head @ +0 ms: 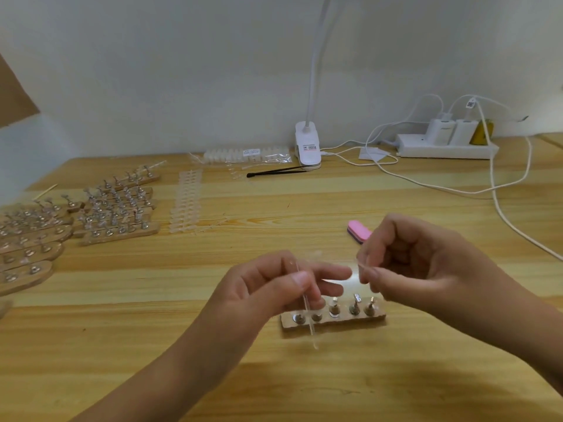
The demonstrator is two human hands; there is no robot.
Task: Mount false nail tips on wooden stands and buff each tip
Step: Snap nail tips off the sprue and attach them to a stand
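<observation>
A small wooden stand [333, 321] with several metal pegs lies on the table just below my hands. My left hand [274, 284] pinches a clear plastic strip of nail tips [307, 306] that hangs down in front of the stand. My right hand [414, 266] is beside it, fingers curled, pinching a small clear nail tip [361, 268] between thumb and forefinger. The tip is blurred. A pink buffer block [358, 230] lies on the table behind my right hand, partly hidden by it.
Many wooden stands with mounted tips [118, 205] crowd the left of the table. Strips of clear tips [186, 202] and a bag of them [246, 155] lie further back, with black tweezers [277, 172], a clip lamp [308, 147], a power strip [444, 146] and cables [499, 205].
</observation>
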